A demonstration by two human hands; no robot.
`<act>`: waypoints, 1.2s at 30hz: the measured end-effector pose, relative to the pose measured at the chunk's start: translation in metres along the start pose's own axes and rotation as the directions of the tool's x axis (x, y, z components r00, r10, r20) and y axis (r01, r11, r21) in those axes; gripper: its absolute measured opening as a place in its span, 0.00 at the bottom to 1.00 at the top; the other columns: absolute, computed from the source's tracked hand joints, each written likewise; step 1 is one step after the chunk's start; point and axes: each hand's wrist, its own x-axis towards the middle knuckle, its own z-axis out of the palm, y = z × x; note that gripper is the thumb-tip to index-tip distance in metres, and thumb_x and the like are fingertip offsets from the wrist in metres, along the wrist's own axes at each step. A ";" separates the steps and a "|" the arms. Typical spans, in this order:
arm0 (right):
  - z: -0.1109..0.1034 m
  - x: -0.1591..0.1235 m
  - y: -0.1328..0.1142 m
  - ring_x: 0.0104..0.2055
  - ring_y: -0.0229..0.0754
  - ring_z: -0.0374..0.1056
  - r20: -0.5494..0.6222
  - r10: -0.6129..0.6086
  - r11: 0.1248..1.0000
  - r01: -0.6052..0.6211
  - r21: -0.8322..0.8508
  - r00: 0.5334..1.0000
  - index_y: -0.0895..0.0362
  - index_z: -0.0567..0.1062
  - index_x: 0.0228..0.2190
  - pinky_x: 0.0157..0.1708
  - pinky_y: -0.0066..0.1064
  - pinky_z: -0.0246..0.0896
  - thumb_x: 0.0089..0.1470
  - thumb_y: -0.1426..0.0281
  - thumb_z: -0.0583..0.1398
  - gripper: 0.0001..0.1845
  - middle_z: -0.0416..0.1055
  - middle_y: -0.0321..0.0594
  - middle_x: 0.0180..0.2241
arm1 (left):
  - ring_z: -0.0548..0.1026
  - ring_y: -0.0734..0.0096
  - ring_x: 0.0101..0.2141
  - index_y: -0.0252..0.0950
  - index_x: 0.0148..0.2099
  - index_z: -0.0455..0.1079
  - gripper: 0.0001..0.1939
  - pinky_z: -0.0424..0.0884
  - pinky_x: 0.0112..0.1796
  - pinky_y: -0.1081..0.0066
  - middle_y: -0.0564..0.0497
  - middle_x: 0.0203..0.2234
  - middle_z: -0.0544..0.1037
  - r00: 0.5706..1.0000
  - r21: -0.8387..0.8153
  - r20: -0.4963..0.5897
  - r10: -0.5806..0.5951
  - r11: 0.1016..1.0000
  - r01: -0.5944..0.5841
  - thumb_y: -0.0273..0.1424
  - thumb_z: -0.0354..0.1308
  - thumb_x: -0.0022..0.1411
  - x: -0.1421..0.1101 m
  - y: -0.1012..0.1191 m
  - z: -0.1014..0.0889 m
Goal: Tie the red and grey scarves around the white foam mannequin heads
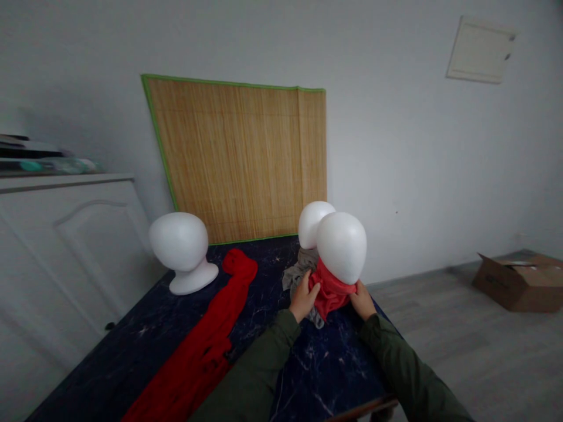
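Note:
A white foam mannequin head (342, 246) stands on the dark marbled table (334, 363) with a coral-red scarf (329, 294) wrapped round its neck. My left hand (304, 296) grips the scarf on its left side. On the right side of the neck, my right hand (362, 299) pinches the same scarf. Just behind stands a second white head (311, 221) with a grey scarf (298, 271) at its base. A third white head (181, 248) stands bare at the table's left. Both my arms wear dark green sleeves.
A long red scarf (197, 351) lies stretched along the table. A bamboo mat (241, 158) with green edging leans against the wall. A white cabinet (61, 246) stands at the left. An open cardboard box (519, 280) sits on the grey floor at the right.

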 end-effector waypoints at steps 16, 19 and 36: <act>-0.006 -0.083 -0.016 0.42 0.55 0.59 -0.256 -0.094 0.934 -0.004 -0.358 0.962 0.61 0.64 0.37 0.43 0.47 0.55 0.38 0.52 0.60 0.29 0.63 0.50 0.35 | 0.69 0.46 0.42 0.29 0.40 0.66 0.14 0.60 0.42 0.54 0.34 0.37 0.72 0.802 0.681 -0.330 -0.498 0.463 0.568 0.33 0.48 0.55 -0.128 -0.062 -0.196; 0.011 -0.106 -0.061 0.35 0.46 0.61 -0.105 0.016 0.997 -0.024 -0.075 0.994 0.58 0.64 0.33 0.37 0.40 0.58 0.47 0.55 0.55 0.19 0.63 0.44 0.31 | 0.72 0.55 0.36 0.31 0.39 0.64 0.11 0.63 0.38 0.61 0.39 0.32 0.74 0.861 0.645 -0.257 -0.439 0.586 0.491 0.27 0.44 0.56 -0.123 -0.053 -0.185; 0.138 -0.059 -0.133 0.12 0.29 0.53 0.973 0.180 0.182 -0.977 0.110 0.143 0.59 0.63 0.19 0.14 0.19 0.50 0.53 0.52 0.47 0.25 0.56 0.29 0.11 | 0.74 0.63 0.32 0.32 0.38 0.69 0.24 0.68 0.34 0.66 0.44 0.31 0.76 0.889 -0.357 0.376 -0.262 0.844 0.400 0.47 0.55 0.47 -0.130 -0.016 -0.136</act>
